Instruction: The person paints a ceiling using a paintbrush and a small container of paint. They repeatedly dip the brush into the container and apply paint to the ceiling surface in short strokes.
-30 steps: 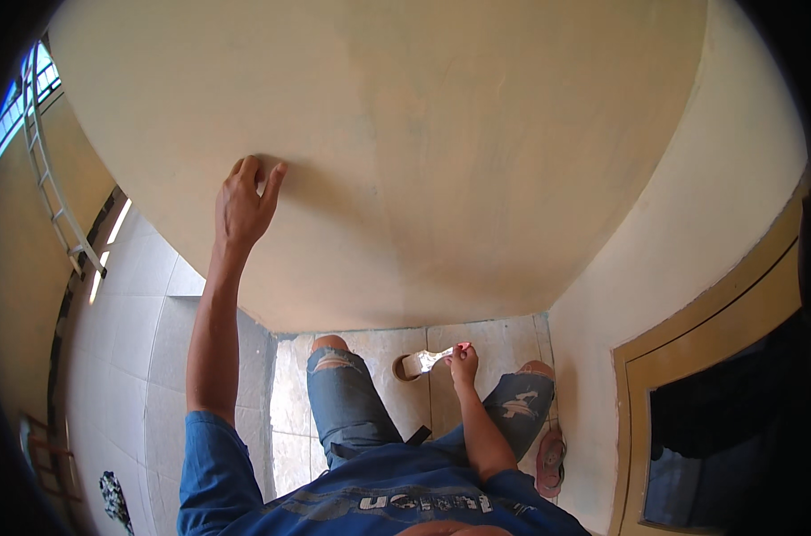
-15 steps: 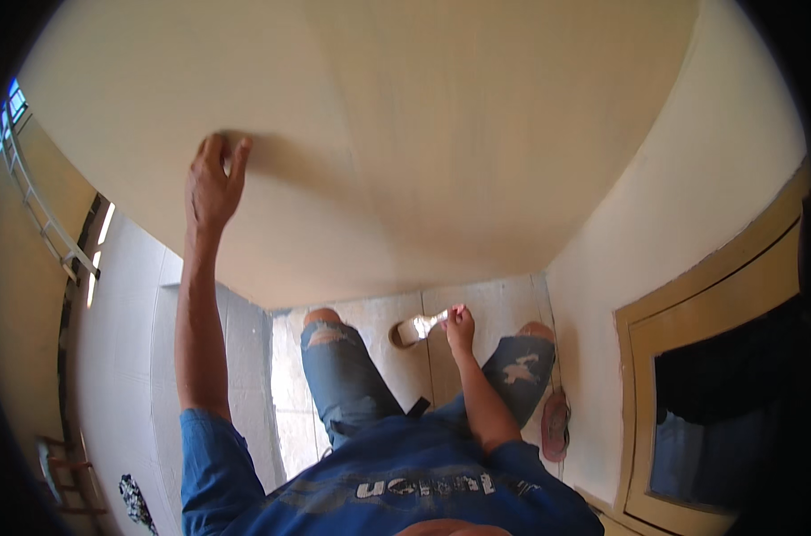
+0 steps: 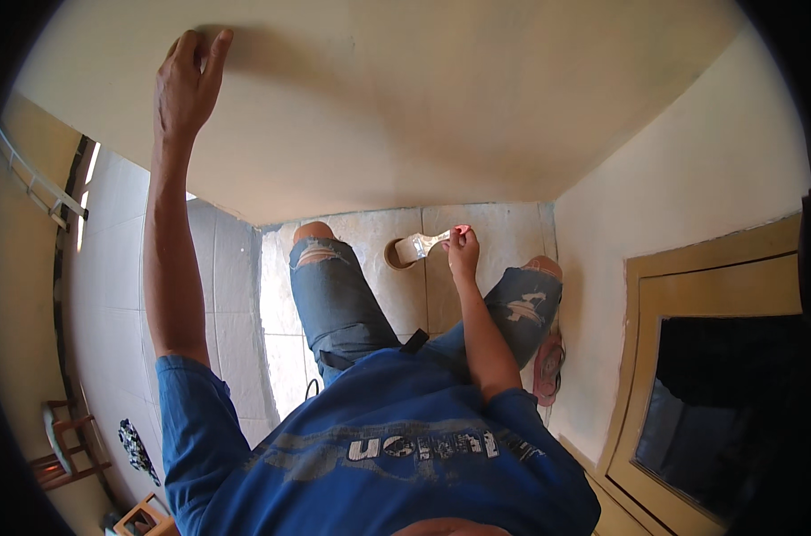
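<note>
My left arm reaches up to the cream wall (image 3: 352, 98), where my left hand (image 3: 187, 85) leans at its fingertips. The thumb stands apart from the slightly curled fingers, and nothing shows in that hand. Low between my knees, my right hand (image 3: 462, 255) grips a flat paintbrush (image 3: 417, 247) by its handle. Its pale bristles point left, over the mouth of a small round container (image 3: 391, 255) on the tiled floor. What the container holds is mostly hidden by the brush.
A second wall with a yellow-brown framed door (image 3: 633, 357) stands on the right, a reddish sandal (image 3: 548, 368) at its foot. Far left are a ladder (image 3: 32, 183) and a wooden chair (image 3: 66, 438). A patterned cloth-like item (image 3: 137, 451) lies on the floor.
The view has tipped downward, so floor, legs and both hands sit higher in the picture. The brush stays in my right hand at the container, and my left hand stays at the wall.
</note>
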Action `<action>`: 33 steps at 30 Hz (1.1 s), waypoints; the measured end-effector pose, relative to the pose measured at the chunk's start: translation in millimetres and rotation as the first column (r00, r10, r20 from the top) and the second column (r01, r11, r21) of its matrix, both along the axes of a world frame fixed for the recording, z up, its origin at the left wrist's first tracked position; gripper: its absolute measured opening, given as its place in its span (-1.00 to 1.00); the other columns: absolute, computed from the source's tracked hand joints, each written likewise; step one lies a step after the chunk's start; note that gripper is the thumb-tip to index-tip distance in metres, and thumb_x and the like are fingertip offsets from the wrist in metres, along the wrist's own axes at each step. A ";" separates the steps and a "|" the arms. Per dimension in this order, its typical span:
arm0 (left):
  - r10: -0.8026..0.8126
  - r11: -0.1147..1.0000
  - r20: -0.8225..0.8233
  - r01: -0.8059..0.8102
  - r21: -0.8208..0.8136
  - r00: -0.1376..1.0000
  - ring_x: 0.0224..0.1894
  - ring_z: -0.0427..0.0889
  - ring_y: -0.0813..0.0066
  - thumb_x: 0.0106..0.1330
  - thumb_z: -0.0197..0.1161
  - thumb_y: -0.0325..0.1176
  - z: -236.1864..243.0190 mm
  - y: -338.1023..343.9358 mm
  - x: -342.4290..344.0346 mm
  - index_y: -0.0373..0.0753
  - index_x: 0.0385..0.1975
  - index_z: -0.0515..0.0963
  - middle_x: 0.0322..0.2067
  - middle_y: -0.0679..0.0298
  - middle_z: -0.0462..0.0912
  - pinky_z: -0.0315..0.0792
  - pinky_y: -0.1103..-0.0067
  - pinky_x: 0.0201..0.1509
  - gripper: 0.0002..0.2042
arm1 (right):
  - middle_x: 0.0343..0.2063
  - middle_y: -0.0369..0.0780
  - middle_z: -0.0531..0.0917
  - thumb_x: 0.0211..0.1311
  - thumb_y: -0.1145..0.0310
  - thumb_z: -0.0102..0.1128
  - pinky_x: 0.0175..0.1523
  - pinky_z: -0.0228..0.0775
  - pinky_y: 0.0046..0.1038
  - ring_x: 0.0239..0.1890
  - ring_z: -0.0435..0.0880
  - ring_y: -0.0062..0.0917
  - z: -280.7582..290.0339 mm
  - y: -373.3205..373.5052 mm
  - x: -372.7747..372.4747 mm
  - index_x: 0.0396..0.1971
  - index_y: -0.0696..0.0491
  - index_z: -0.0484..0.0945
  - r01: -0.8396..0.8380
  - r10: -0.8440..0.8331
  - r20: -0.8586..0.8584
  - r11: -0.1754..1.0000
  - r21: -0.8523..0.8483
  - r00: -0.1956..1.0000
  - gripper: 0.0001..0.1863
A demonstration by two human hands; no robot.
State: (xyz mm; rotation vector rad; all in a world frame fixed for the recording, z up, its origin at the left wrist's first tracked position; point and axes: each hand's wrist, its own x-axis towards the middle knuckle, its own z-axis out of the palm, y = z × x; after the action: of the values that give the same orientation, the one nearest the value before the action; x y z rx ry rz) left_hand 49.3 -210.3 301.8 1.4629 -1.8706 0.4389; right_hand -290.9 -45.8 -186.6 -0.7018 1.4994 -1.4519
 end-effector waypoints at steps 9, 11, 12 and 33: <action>-0.006 1.000 0.043 0.007 -0.021 0.999 -0.42 0.49 0.28 0.49 0.17 0.12 -4.7 -4.9 7.4 -0.33 -0.36 0.51 -0.47 0.16 0.52 0.44 0.35 -0.24 -0.49 | -0.28 -0.21 0.67 0.50 0.36 0.15 -0.26 0.68 -0.49 -0.34 0.72 -0.57 5.5 1.8 1.9 -0.14 0.18 0.50 -0.012 0.012 -0.026 1.000 0.003 1.000 -0.82; 0.018 1.000 0.043 -0.018 -0.009 0.999 -0.42 0.49 0.28 0.48 0.17 0.13 -4.3 -6.3 7.7 -0.33 -0.34 0.52 -0.47 0.16 0.53 0.45 0.35 -0.23 -0.48 | -0.28 -0.21 0.67 0.49 0.36 0.15 -0.26 0.68 -0.49 -0.35 0.72 -0.57 7.0 1.3 3.9 -0.14 0.19 0.50 0.000 0.000 -0.021 1.000 -0.002 1.000 -0.82; 0.022 1.000 0.040 -0.022 -0.007 0.999 -0.41 0.50 0.28 0.48 0.17 0.14 -4.7 -6.7 7.7 -0.33 -0.33 0.53 -0.46 0.15 0.53 0.45 0.35 -0.23 -0.48 | -0.28 -0.21 0.67 0.49 0.36 0.15 -0.26 0.68 -0.49 -0.35 0.72 -0.57 5.9 1.2 3.1 -0.14 0.19 0.50 0.001 -0.001 -0.021 1.000 0.000 1.000 -0.82; -0.052 0.998 0.046 0.054 -0.032 0.998 -0.40 0.39 0.42 0.52 0.11 0.13 -5.2 -5.0 11.5 -0.23 -0.31 0.50 -0.43 0.26 0.47 0.36 0.44 -0.30 -0.53 | -0.29 -0.27 0.67 0.53 0.34 0.14 -0.18 0.65 -0.55 -0.33 0.72 -0.62 17.2 2.3 3.2 -0.11 0.13 0.50 -0.071 0.070 -0.036 0.997 -0.023 0.997 -0.84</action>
State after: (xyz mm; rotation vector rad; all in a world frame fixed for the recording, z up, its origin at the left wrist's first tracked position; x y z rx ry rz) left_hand 60.8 -215.4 296.6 1.3889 -1.9237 0.4783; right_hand -287.7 -43.5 -169.4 -0.7903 1.4716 -1.4132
